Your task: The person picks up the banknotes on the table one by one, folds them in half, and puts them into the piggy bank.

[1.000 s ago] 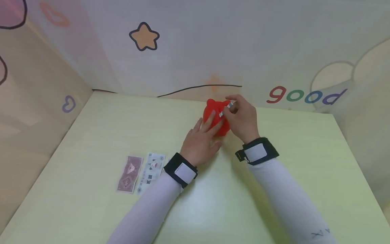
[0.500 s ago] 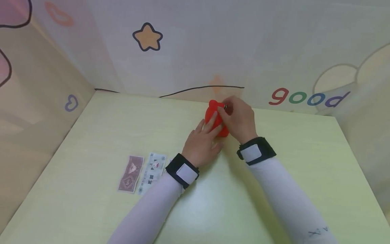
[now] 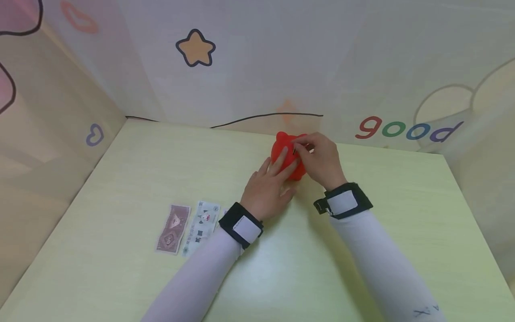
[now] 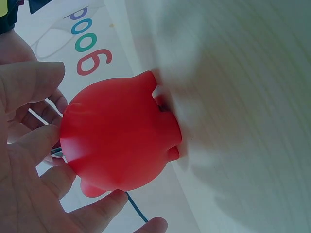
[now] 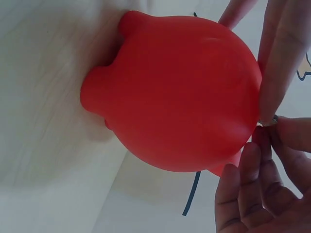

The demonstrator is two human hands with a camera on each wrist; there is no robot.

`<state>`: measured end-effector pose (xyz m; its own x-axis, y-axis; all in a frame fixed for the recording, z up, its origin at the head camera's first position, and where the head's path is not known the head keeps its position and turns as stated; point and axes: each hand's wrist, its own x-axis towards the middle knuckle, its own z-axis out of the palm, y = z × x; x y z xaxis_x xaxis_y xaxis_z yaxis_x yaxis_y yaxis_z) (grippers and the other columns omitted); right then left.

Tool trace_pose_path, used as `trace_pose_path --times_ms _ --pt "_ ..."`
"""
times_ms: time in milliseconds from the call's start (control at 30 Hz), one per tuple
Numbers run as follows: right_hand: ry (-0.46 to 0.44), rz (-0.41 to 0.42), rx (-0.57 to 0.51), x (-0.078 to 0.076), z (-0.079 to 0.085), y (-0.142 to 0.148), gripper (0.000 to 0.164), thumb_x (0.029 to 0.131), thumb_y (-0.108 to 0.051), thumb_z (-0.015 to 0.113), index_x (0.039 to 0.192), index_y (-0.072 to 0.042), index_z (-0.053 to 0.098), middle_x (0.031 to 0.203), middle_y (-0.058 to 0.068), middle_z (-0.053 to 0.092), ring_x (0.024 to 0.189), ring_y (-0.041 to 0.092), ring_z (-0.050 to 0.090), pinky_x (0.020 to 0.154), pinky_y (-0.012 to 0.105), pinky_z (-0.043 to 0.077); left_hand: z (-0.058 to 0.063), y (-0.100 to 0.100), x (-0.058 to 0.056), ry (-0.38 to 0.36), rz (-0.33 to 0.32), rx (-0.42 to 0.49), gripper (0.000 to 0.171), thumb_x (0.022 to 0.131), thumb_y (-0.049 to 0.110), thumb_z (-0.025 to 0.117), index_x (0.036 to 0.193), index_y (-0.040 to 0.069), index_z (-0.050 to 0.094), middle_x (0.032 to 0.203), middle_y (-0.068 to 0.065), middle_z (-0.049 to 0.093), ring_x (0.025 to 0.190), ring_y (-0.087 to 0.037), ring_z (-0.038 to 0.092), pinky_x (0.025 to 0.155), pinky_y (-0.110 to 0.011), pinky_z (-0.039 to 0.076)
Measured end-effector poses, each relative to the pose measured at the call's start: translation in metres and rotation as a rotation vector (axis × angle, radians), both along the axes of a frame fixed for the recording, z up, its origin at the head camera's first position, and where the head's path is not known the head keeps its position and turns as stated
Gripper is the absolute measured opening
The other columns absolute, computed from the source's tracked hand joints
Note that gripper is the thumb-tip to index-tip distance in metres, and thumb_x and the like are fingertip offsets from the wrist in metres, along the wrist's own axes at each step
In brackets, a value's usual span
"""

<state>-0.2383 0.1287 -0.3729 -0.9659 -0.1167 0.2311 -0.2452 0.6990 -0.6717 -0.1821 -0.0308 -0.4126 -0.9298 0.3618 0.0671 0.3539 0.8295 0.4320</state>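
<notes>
A round red piggy bank [image 3: 284,139] stands on the table near the back wall; its short feet show in the left wrist view. My left hand [image 3: 265,192] rests on its left side and top with straight, spread fingers. On the top, my right hand [image 3: 323,162] pinches a small folded banknote [image 4: 57,152] between thumb and fingers. The note sits against the top of the bank, mostly hidden by the fingers; how deep it is in the bank I cannot tell.
A purple banknote [image 3: 173,229] and a pale blue banknote [image 3: 203,223] lie side by side at the left. The edge of another paper peeks out by the left wristband [image 3: 241,225]. A printed cloth wall [image 3: 257,67] rises behind the table.
The right hand has moved from holding the folded note above the bank to pressing it at the top. Much less of the note shows. The left hand stays on the bank.
</notes>
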Motion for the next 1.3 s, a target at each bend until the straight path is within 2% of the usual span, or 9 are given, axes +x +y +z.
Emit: trace_pose_path --times_ms 133,400,833,1067,1300 --pt "-0.014 0.007 0.009 0.0 -0.001 -0.001 0.026 0.099 -0.011 0.069 0.123 -0.002 0.074 0.117 0.018 0.066 0.1 0.032 0.062 0.078 0.046 0.064 -0.001 0.0 0.0 -0.004 -0.001 0.005 0.077 0.098 0.04 0.069 0.164 0.032 0.029 0.176 0.003 0.011 0.158 -0.039 0.024 0.118 -0.062 0.04" --pt "-0.014 0.009 -0.006 0.0 -0.004 -0.001 0.029 0.096 -0.008 0.071 0.124 -0.002 0.07 0.124 0.019 0.066 0.105 0.034 0.062 0.085 0.049 0.062 0.0 -0.001 0.002 -0.01 -0.006 0.015 0.078 0.097 0.039 0.071 0.163 0.03 0.032 0.176 0.002 0.013 0.158 -0.038 0.024 0.119 -0.061 0.038" --pt "-0.086 -0.036 -0.041 -0.002 -0.006 -0.006 0.042 0.091 -0.01 0.074 0.131 -0.004 0.065 0.125 0.018 0.062 0.107 0.034 0.06 0.089 0.048 0.062 -0.001 -0.001 0.002 -0.015 -0.007 0.018 0.076 0.096 0.038 0.072 0.162 0.026 0.036 0.176 0.001 0.012 0.158 -0.038 0.024 0.119 -0.064 0.037" --pt "-0.192 -0.036 -0.072 -0.01 -0.004 -0.006 0.043 0.093 -0.015 0.072 0.135 -0.007 0.062 0.114 0.016 0.061 0.1 0.031 0.058 0.078 0.035 0.059 -0.001 -0.002 0.001 -0.011 -0.017 0.009 0.072 0.098 0.039 0.068 0.162 0.027 0.036 0.176 0.003 0.009 0.159 -0.037 0.024 0.119 -0.065 0.036" --pt "-0.225 -0.025 -0.101 -0.011 -0.001 -0.007 0.042 0.094 -0.014 0.071 0.135 -0.008 0.063 0.11 0.015 0.058 0.099 0.029 0.056 0.072 0.026 0.055 -0.001 -0.003 0.001 -0.005 -0.021 0.007 0.072 0.099 0.04 0.068 0.162 0.027 0.036 0.176 0.003 0.008 0.159 -0.036 0.023 0.118 -0.065 0.037"
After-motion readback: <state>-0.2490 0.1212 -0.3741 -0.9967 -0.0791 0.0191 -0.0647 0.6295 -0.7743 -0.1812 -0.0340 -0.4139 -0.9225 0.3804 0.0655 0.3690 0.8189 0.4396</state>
